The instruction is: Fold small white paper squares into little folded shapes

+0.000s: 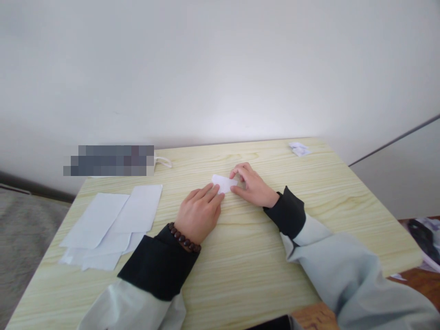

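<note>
A small folded piece of white paper [223,182] lies in the middle of the light wooden table [240,256]. My left hand [199,211] lies palm down with its fingers stretched flat, the fingertips pressing on the paper's near left edge. A dark bead bracelet sits on that wrist. My right hand [252,184] is curled at the paper's right end, thumb and fingers pinched on its edge. Both arms wear pale sleeves with black cuffs.
Several loose white sheets [113,220] lie overlapped on the table's left part. A small crumpled or folded white paper [299,149] sits near the far right corner. A white cord [163,160] lies by a blurred patch at the far left. A wall stands behind the table.
</note>
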The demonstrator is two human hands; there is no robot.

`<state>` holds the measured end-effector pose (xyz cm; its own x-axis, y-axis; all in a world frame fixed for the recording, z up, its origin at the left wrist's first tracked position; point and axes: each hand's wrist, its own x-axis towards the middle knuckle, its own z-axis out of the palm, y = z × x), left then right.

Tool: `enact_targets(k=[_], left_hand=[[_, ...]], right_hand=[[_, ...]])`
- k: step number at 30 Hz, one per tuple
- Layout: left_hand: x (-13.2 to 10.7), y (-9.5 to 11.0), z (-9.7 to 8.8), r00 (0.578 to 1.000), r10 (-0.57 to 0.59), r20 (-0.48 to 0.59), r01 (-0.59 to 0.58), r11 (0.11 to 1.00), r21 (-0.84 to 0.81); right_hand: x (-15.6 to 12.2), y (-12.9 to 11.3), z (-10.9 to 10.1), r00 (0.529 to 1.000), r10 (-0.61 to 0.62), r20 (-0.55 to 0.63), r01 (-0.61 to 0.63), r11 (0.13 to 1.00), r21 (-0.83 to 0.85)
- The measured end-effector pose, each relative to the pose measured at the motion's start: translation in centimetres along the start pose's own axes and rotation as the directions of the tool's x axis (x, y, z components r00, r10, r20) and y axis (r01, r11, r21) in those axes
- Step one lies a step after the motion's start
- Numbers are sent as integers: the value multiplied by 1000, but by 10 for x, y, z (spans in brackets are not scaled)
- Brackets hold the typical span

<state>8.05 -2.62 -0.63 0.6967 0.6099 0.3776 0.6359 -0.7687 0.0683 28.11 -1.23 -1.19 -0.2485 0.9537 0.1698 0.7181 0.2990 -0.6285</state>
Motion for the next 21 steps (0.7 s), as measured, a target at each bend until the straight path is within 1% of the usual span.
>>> enact_targets(k=[4,7,10,12,18,21], left_hand=[[0,0,0,1000,-15,2,15,1000,-22],[0,-1,0,1000,-22,-4,21,999,-35],[0,-1,0,1000,-11,-2,11,999,-40],[0,-2,0,1000,-1,-3,1,999,-33],[0,-1,1,1000,4,-11,-5,1000,-21],[0,-2,2,1000,12,-12,-12,1000,-24]], right_hand=[[0,3,-1,1000,-14,0,14,1000,20],[-1,1,4,999,-28,-40,26,999,-47],[-1,-2,8,997,-17,-73,8,993,-118],[-1,-3,8,997,-7,-73,-2,994,-113],[-1,1,1,1000,-4,-12,4,1000,-4],[-1,0,5,999,-8,-40,5,997,-74]])
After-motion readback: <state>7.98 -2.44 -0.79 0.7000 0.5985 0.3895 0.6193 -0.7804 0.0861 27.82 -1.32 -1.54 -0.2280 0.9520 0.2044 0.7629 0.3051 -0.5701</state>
